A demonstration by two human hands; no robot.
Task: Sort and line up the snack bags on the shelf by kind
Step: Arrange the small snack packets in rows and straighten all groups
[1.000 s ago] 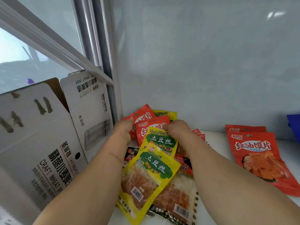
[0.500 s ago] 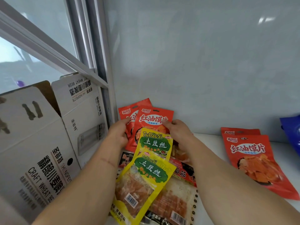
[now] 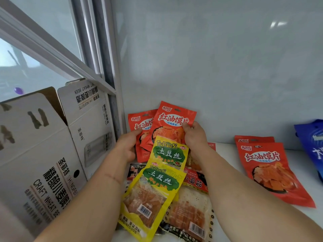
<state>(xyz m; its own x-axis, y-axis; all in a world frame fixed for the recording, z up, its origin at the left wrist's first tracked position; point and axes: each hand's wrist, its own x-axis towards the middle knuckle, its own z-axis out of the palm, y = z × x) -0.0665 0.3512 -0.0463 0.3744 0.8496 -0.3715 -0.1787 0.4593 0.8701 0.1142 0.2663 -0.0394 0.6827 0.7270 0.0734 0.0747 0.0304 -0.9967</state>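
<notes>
My left hand and my right hand hold two red snack bags upright against the back wall. The front red bag is pinched at its right edge by my right hand; the rear red bag is gripped by my left. Two yellow-green bags lie overlapping in front of my hands on the white shelf. Under them lie a red-and-black bag and a clear bag with orange strips. Two more red bags lie stacked at the right.
An open white cardboard beer box stands close on the left, its flaps raised. A window frame post rises behind it. A blue bag pokes in at the right edge. The grey wall closes the shelf's back.
Both hands have lifted the two red bags from the pile up to stand against the wall, the front one now higher. The yellow bags stay where they lay.
</notes>
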